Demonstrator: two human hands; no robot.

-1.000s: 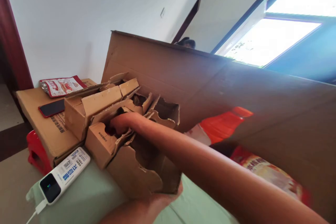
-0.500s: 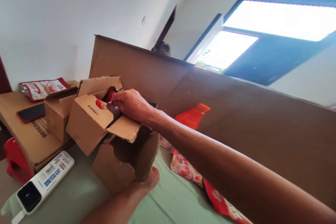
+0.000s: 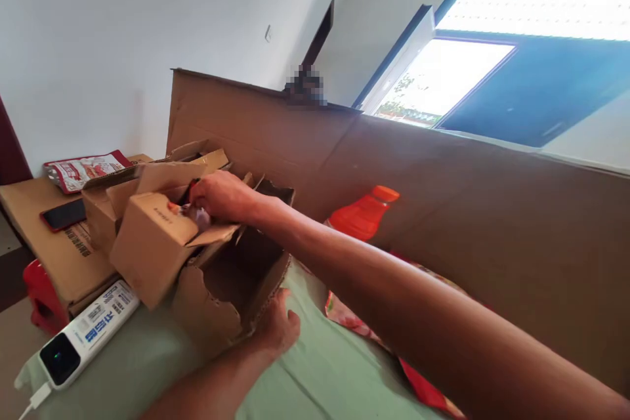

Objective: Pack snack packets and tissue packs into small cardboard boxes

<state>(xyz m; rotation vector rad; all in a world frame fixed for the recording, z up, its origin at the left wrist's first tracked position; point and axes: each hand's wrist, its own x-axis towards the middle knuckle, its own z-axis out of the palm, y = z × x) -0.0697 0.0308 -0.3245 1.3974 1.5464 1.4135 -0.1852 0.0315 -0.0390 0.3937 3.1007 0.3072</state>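
Note:
My right hand (image 3: 224,197) reaches down into a small open cardboard box (image 3: 147,243), its fingers closed on a small packet. Shiny purple-grey plastic (image 3: 201,218) and a bit of orange-red wrapping show under the fingers; the fingertips are partly hidden. Beside and in front of that box stands another open cardboard box (image 3: 211,302) with torn edges and a dark hollow inside. My left hand (image 3: 280,327) grips its lower right side, with some fingers out of sight behind the cardboard. The small box leans to the left, against a further carton (image 3: 101,220).
A tall cardboard panel (image 3: 443,210) runs behind everything. An orange bottle (image 3: 361,213) and red snack bags (image 3: 354,321) lie right of the boxes on green cloth (image 3: 315,374). Leftward are a white power bank (image 3: 91,328), a phone (image 3: 63,214), a foil pouch (image 3: 86,169) and a red stool (image 3: 44,295).
My right hand has shifted left and slightly down with the small box, which now leans further left. My left hand stays at the torn box, more of it showing.

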